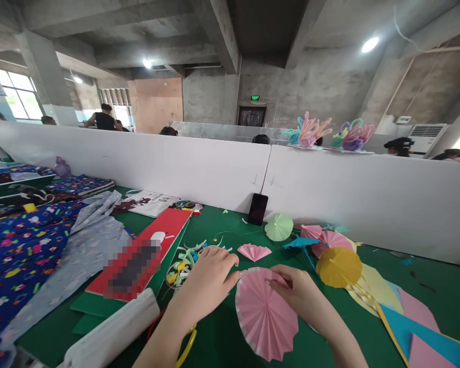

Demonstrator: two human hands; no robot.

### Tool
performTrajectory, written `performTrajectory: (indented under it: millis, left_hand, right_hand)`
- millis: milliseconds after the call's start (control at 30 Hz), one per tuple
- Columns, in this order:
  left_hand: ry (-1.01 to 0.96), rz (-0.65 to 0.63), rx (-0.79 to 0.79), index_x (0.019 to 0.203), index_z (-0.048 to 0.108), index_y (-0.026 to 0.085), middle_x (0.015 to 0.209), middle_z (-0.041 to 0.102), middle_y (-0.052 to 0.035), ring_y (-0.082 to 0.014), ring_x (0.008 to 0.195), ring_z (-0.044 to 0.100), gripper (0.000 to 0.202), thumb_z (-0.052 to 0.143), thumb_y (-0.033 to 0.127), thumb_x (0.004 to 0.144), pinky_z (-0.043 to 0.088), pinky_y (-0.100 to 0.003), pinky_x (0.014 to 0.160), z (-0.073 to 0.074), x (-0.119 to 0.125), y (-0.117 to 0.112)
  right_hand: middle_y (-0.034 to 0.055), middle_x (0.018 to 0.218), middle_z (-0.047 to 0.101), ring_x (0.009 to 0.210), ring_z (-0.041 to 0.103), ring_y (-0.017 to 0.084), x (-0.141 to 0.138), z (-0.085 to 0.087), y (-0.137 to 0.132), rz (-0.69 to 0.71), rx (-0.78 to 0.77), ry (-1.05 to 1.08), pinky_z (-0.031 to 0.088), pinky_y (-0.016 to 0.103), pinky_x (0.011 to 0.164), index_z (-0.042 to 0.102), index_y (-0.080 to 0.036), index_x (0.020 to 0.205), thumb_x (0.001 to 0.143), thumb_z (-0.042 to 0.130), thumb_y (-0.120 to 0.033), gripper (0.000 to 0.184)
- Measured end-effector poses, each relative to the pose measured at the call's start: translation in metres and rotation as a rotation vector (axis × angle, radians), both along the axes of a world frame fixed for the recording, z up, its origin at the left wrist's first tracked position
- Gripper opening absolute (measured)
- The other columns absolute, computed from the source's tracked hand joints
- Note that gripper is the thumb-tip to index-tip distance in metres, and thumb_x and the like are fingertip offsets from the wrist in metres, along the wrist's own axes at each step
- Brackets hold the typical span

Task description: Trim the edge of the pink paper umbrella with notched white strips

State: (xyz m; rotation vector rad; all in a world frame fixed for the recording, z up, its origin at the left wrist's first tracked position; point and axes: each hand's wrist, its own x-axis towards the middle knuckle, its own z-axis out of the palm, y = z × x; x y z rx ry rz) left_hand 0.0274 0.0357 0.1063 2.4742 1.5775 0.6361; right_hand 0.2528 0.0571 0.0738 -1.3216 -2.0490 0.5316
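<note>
1. The pink pleated paper fan (266,319) lies on the green worktop (222,337) right in front of you.
2. Your right hand (301,294) pinches its top edge; your left hand (207,286) rests loosely open, fingertips touching its left rim.
3. A yellow paper umbrella (339,267) sits just to the right, a smaller pink fan (254,251) just beyond.

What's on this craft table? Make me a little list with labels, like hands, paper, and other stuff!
left hand: fingers flat, touching the left rim of the pink fan
right hand: pinching the top edge of the pink fan
pink fan: pleated paper, nearly a full circle, on the green table
paper umbrellas: yellow umbrella, green umbrella, right of the hands
small fan: pink, folded, behind the hands
scraps: coloured paper bits, by the left hand
phone: leaning on the white wall
</note>
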Motion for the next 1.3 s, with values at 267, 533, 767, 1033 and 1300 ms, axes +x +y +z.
performTrajectory:
  millis: [267,533,767,1033,1300]
  left_hand:
    - [-0.055,0.335,0.044,0.109,0.054,0.019,0.107,0.063,-0.0123,-0.0289,0.105,0.058,0.025,0.037,0.026,0.093,0.049,-0.046,0.084,-0.096,-0.038,-0.038]
    - [-0.052,0.373,0.027,0.116,0.053,0.017,0.115,0.060,-0.0144,-0.0316,0.114,0.053,0.034,0.043,0.031,0.086,0.044,-0.049,0.095,-0.149,-0.060,-0.057]
    - [-0.040,0.356,-0.105,0.117,0.052,0.016,0.119,0.059,-0.0131,-0.0298,0.115,0.053,0.042,0.040,0.024,0.078,0.046,-0.043,0.093,-0.154,-0.078,-0.076]
    - [-0.014,0.427,-0.311,0.093,0.053,0.015,0.089,0.060,-0.0114,-0.0319,0.091,0.059,0.035,0.053,0.014,0.059,0.045,-0.038,0.077,-0.140,-0.063,-0.064]
    - [-0.324,0.487,-0.489,0.075,0.049,0.022,0.061,0.056,0.0001,-0.0211,0.057,0.057,0.014,0.056,0.032,0.068,0.038,-0.028,0.052,-0.135,-0.058,-0.060]
  right_hand:
    - [0.0028,0.092,0.065,0.071,0.064,0.014,0.018,-0.090,0.004,-0.111,-0.146,0.122,0.054,0.030,0.063,0.061,-0.013,0.103,0.092,0.055,-0.030,0.021]
    - [0.0074,0.112,0.062,0.091,0.064,0.020,0.022,-0.132,0.014,-0.277,-0.134,0.328,0.055,0.039,0.076,0.056,-0.016,0.116,0.092,0.056,-0.030,0.028]
    - [0.0076,0.115,0.061,0.093,0.063,0.020,0.047,-0.142,0.018,-0.456,-0.035,0.354,0.054,0.039,0.078,0.057,-0.016,0.116,0.092,0.056,-0.029,0.027]
    - [0.0075,0.114,0.061,0.092,0.064,0.020,0.071,-0.148,0.024,-0.581,-0.017,0.239,0.054,0.039,0.078,0.057,-0.017,0.117,0.092,0.055,-0.029,0.028]
    - [0.0077,0.115,0.061,0.097,0.062,0.022,0.095,-0.162,-0.009,-0.435,0.006,0.008,0.052,0.043,0.082,0.058,-0.015,0.115,0.091,0.057,-0.030,0.028]
